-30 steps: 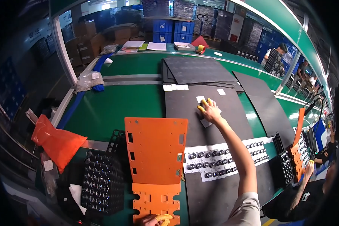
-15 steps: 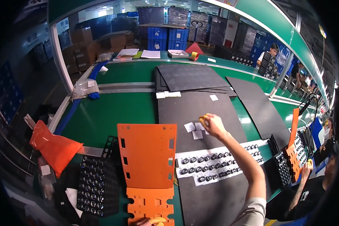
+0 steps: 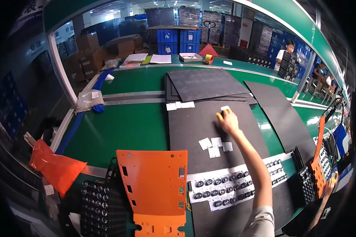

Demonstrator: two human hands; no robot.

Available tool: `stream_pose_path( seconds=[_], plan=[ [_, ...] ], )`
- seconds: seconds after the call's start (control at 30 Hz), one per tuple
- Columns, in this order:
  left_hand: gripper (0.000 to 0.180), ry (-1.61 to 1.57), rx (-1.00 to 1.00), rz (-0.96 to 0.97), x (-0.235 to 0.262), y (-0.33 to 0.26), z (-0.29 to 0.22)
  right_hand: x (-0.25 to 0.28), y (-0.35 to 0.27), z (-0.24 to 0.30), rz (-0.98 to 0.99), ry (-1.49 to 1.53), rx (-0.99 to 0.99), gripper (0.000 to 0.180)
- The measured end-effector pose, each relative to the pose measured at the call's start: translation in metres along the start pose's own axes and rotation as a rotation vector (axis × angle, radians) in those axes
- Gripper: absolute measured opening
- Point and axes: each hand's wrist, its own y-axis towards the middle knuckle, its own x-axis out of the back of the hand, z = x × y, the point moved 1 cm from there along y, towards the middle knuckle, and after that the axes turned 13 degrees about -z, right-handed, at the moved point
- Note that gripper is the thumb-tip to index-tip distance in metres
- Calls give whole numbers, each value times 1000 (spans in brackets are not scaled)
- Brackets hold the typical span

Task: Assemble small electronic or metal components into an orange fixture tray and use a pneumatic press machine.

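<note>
My right hand [image 3: 228, 121], with yellow caps on its fingertips, reaches far out over a large black sheet [image 3: 194, 126]. Its fingertips rest on a small white card [image 3: 225, 108] that lies flat on the sheet. Three more white cards [image 3: 215, 143] lie in a cluster closer to me, left of my forearm. Near the front edge, white strips carrying rows of black round parts [image 3: 225, 189] cross the sheet. An orange template plate [image 3: 154, 181] lies to their left. My left hand is out of the picture.
A black tray of round parts [image 3: 101, 205] sits front left beside an orange bag [image 3: 53, 166]. More black sheets [image 3: 203, 83] are stacked farther back on the green table [image 3: 126, 126]. A co-worker's hand [image 3: 329, 189] works at an orange jig [image 3: 318, 172] on the right.
My right hand left the cluster of white cards and stretched farther out to the single card. My left hand, at the orange plate's lower edge before, has dropped out of view.
</note>
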Motion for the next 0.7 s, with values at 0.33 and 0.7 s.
stream_pose_path(
  seconds=[0.33, 0.7],
  plan=[
    [22, 194, 19, 22, 4, -21, 35, 11, -1, 119, 63, 226, 372, 56],
    [18, 34, 116, -101, -9, -7, -26, 16, -18, 127, 224, 155, 398, 54]
  ],
)
